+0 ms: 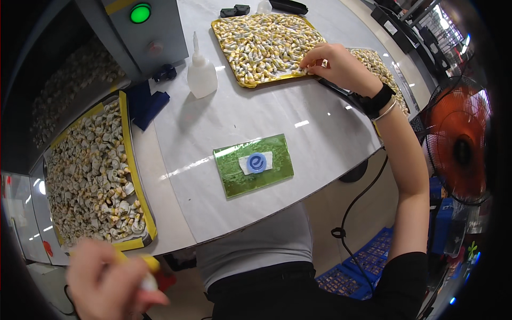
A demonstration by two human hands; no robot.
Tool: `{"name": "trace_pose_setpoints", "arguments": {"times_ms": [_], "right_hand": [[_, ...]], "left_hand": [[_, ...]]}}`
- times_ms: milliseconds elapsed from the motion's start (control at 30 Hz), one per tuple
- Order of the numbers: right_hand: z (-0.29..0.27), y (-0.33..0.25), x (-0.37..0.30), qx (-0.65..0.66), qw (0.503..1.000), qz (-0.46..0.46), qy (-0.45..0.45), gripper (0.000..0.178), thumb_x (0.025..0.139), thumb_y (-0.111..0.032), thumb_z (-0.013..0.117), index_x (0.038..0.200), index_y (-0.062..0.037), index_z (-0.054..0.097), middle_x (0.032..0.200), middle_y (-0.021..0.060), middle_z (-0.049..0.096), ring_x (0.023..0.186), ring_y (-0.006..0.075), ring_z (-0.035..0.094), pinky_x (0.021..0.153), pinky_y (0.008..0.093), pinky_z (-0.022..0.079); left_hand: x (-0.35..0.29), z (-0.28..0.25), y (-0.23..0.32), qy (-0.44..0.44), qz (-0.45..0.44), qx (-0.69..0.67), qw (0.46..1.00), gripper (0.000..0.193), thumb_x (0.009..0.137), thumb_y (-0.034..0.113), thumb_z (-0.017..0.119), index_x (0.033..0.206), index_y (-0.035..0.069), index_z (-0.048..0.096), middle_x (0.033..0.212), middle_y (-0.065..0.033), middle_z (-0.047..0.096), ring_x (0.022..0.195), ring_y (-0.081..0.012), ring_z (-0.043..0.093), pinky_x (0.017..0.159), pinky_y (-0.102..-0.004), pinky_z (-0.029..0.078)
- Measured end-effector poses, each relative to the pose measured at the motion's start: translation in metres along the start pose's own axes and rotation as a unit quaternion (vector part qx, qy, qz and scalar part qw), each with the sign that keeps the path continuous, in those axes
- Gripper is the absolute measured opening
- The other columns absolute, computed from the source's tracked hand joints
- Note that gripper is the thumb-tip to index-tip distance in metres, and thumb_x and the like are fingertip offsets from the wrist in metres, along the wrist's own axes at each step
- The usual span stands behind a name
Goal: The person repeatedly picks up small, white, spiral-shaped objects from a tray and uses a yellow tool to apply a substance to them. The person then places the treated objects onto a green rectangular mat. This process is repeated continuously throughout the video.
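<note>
Head view: right hand (333, 63) at 1 o'clock, fingertips pinched together on small pieces at the near right edge of the far yellow tray (266, 45) of grey-yellow parts. Left hand (109, 282) at 7 o'clock, blurred, fingers curled around a small white piece (148, 281); grip closed. Second yellow tray (96, 176) of similar parts at 9 o'clock. Green pad (255, 165) with a blue-and-white part lies at centre. Squeeze bottle (201, 72) stands at 11 o'clock. Red fan (458, 144) at 3 o'clock.
</note>
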State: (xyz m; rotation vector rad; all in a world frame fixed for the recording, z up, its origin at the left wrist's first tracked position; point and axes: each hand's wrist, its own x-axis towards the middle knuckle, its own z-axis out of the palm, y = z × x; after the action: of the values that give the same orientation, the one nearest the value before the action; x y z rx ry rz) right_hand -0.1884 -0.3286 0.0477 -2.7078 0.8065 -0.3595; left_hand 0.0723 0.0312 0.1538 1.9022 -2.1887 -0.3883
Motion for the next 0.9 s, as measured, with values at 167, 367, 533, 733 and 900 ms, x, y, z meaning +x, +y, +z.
{"name": "trace_pose_setpoints", "arguments": {"times_ms": [167, 367, 533, 733, 900], "right_hand": [[0.002, -0.017, 0.005, 0.000, 0.999, -0.031, 0.043, 0.010, 0.078, -0.003, 0.061, 0.087, 0.0022, 0.061, 0.075, 0.0106, 0.063, 0.067, 0.0186, 0.060, 0.062, 0.0286, 0.049], [0.000, -0.092, -0.037, 0.139, 0.988, -0.055, 0.024, 0.009, 0.078, 0.006, 0.060, 0.085, 0.0013, 0.062, 0.079, 0.0054, 0.062, 0.071, 0.0111, 0.059, 0.062, 0.0227, 0.047], [0.026, -0.138, -0.053, 0.054, 0.977, -0.207, 0.003, 0.017, 0.067, 0.003, 0.069, 0.083, -0.0022, 0.065, 0.074, 0.0071, 0.060, 0.067, 0.0217, 0.059, 0.057, 0.0290, 0.047], [0.040, -0.142, -0.048, -0.022, 0.976, -0.216, -0.013, 0.022, 0.063, 0.003, 0.066, 0.084, -0.0015, 0.061, 0.076, 0.0073, 0.058, 0.070, 0.0225, 0.057, 0.059, 0.0311, 0.048], [0.048, -0.143, -0.048, 0.006, 0.971, -0.238, -0.028, 0.023, 0.060, 0.002, 0.063, 0.082, -0.0018, 0.061, 0.077, 0.0073, 0.057, 0.071, 0.0234, 0.056, 0.060, 0.0314, 0.048]], "left_hand": [[-0.018, 0.051, -0.003, 0.029, 0.072, -0.376, 0.924, 0.026, 0.066, 0.003, 0.072, 0.089, 0.001, 0.061, 0.078, -0.0135, 0.057, 0.066, -0.0268, 0.057, 0.058, -0.0316, 0.045], [0.007, 0.130, -0.015, -0.026, 0.100, -0.665, 0.740, 0.021, 0.079, 0.012, 0.069, 0.092, -0.002, 0.061, 0.086, -0.0157, 0.060, 0.078, -0.0269, 0.060, 0.065, -0.0355, 0.048], [0.010, 0.165, 0.007, 0.075, 0.056, -0.834, 0.544, 0.024, 0.081, 0.003, 0.066, 0.101, -0.005, 0.054, 0.092, -0.0173, 0.062, 0.085, -0.0237, 0.062, 0.077, -0.0350, 0.049], [0.012, 0.175, 0.014, 0.063, -0.015, -0.859, 0.507, 0.039, 0.084, 0.020, 0.067, 0.107, -0.006, 0.049, 0.102, -0.0188, 0.060, 0.091, -0.0207, 0.062, 0.086, -0.0368, 0.049], [0.016, 0.162, 0.020, 0.061, -0.125, -0.857, 0.496, 0.048, 0.076, 0.039, 0.070, 0.092, -0.004, 0.054, 0.078, -0.0139, 0.063, 0.075, -0.0239, 0.063, 0.074, -0.0403, 0.052]]}}
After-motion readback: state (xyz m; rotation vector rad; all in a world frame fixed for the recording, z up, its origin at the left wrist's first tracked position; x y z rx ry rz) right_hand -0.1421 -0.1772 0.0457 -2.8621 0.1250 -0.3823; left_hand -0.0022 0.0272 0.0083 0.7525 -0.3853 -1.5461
